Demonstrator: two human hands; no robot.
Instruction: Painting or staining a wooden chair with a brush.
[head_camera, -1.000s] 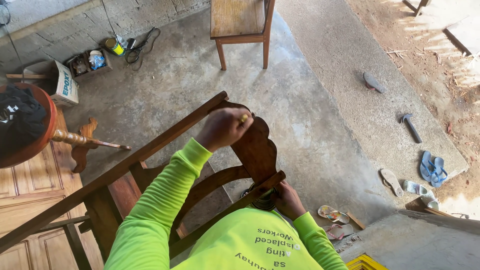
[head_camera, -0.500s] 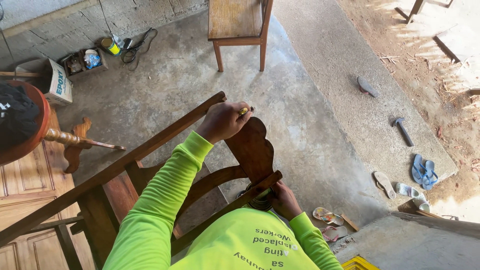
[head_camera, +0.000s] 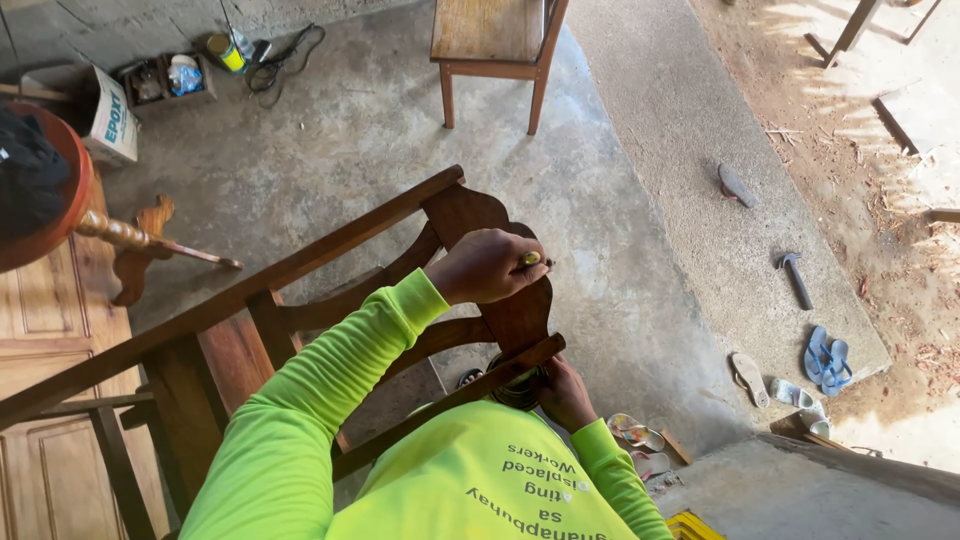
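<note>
The dark wooden chair frame (head_camera: 300, 300) lies tipped against the person's lap. The left hand (head_camera: 487, 266) is clenched around a small yellow-tipped tool (head_camera: 530, 259), pressing on the carved back splat (head_camera: 500, 270). Below the splat, the right hand (head_camera: 562, 390) grasps the lower rail (head_camera: 470, 390) beside a round tin (head_camera: 515, 392).

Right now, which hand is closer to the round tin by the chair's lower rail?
Right. The right hand holds the round tin just under the rail. The left hand is higher up, pressed on the carved splat, gripping a small yellow-tipped tool.
</note>
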